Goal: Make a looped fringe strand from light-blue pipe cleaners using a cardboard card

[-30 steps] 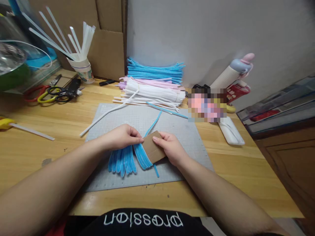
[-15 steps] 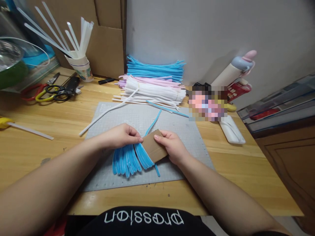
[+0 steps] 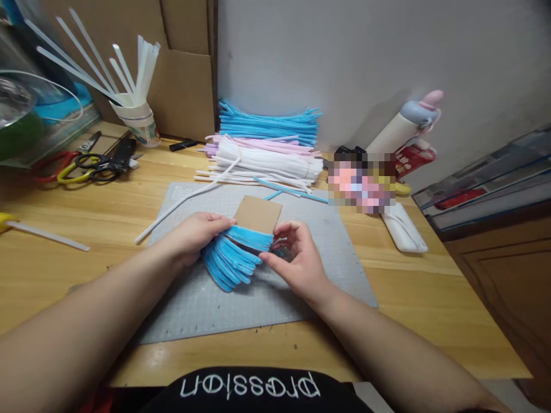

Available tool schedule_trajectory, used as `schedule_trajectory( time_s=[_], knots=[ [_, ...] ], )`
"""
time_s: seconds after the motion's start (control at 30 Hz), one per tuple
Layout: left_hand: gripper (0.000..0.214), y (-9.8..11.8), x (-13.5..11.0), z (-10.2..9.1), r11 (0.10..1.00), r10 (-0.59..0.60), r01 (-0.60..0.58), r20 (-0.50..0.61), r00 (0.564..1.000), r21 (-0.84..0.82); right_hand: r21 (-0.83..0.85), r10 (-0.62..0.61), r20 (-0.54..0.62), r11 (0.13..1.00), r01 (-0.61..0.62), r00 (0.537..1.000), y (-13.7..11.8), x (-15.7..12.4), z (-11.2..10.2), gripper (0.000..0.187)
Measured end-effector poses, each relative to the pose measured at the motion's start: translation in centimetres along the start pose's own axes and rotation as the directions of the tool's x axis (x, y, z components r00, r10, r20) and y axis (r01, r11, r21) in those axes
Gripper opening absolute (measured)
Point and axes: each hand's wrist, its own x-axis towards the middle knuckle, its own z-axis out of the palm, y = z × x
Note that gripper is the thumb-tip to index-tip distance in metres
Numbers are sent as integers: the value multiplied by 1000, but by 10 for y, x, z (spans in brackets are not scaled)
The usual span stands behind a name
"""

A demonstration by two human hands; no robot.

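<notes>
My left hand (image 3: 206,232) pinches the left edge of a small cardboard piece (image 3: 259,213) that has blue pipe cleaners wound round its lower part. Below it, a bunch of looped blue pipe cleaners (image 3: 230,264) fans out over the cutting mat (image 3: 193,315). At the right edge of the winding is my right hand (image 3: 299,258), its fingers curled around a blue strand that shows partly between them. The thumb tip lies close to the ends of the loops. How firmly the right hand grips is hard to see.
Behind the mat lie bundles of blue (image 3: 269,123), pink and white pipe cleaners (image 3: 267,160). Scissors (image 3: 90,163) and a paper cup of white sticks (image 3: 138,123) stand left. A glue gun stick-like tool (image 3: 47,235) lies further forward; a bottle (image 3: 396,126) and white case (image 3: 404,228) are right.
The cardboard piece has turned and swung up and left. My right hand has let go of its face and shifted to the side of the blue winding.
</notes>
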Motion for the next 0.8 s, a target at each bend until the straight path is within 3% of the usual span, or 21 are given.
schedule_trajectory(
  time_s=[0.07,0.13,0.5,0.8],
  knots=[
    [29,-1,0,3,999,-16,16,0,1000,-48,-165,-27,24,986,30,999,1,-3,1,38],
    [28,-2,-1,5,997,-25,25,-2,1000,-77,-229,-51,10,972,52,999,2,-4,2,35],
    [23,-4,-1,10,992,-7,3,-33,999,-129,-194,-29,-71,981,15,997,6,-1,3,39],
    [20,-4,-2,11,993,-25,22,-22,999,-119,-172,18,-48,985,-26,999,-1,2,4,30]
  ],
)
